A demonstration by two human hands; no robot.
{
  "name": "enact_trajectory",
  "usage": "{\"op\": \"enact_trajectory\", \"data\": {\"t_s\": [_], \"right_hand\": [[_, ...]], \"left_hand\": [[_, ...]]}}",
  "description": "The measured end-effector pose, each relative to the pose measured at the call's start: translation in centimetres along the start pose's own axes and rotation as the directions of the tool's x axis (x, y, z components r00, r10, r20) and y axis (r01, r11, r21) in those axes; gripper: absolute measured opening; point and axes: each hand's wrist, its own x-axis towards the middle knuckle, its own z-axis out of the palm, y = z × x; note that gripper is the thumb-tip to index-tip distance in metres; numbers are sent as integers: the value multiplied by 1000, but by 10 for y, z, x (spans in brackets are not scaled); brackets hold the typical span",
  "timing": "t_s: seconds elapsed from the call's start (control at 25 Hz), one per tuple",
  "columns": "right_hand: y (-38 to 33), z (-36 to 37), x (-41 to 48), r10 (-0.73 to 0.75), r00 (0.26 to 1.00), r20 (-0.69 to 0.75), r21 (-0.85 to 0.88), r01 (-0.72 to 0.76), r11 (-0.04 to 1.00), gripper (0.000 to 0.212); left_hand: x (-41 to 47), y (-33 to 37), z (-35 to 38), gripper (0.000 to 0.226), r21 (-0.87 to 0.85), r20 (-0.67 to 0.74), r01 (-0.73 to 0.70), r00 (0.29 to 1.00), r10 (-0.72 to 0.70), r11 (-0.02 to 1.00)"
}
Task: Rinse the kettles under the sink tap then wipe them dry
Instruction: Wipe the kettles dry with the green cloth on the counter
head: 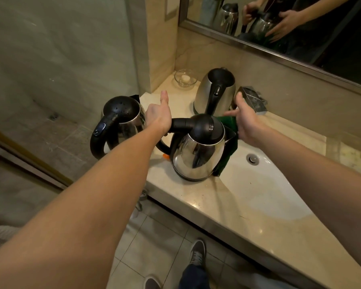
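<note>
Currently the left hand [157, 117] grips the kettle [196, 155] by its handle, the right hand [246, 122] presses a green cloth [227, 157] flat-fingered against it; hard wiping could tip it into the sink [258, 184]

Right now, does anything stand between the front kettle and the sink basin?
Only the green cloth: the right hand presses it to the spout side of the front kettle, and it hangs over the rim of the sink basin. The left hand holds the handle on the opposite side. Nothing else visible stands between them.
</note>
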Motion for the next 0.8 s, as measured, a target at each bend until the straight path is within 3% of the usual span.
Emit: {"op": "enact_trajectory", "data": {"t_s": [0.16, 0.36, 0.64, 0.8], "right_hand": [[44, 15, -22, 172, 985, 1, 361, -161, 919, 95], [60, 50, -34, 222, 973, -67, 648, -127, 751, 79], [47, 88, -30, 134, 991, 5, 707, -98, 701, 93], [35, 102, -21, 91, 995, 28, 713, -84, 696, 98]], "left_hand": [[-6, 1, 1, 63, -76, -62, 36, 997, -41, 996], [-15, -5, 2, 67, -166, -154, 85, 982, -111, 982], [-26, -16, -1, 73, -253, -327, 148, 917, -228, 956], [-33, -17, 1, 81, -142, -320, 166, 925, -204, 976]]}}
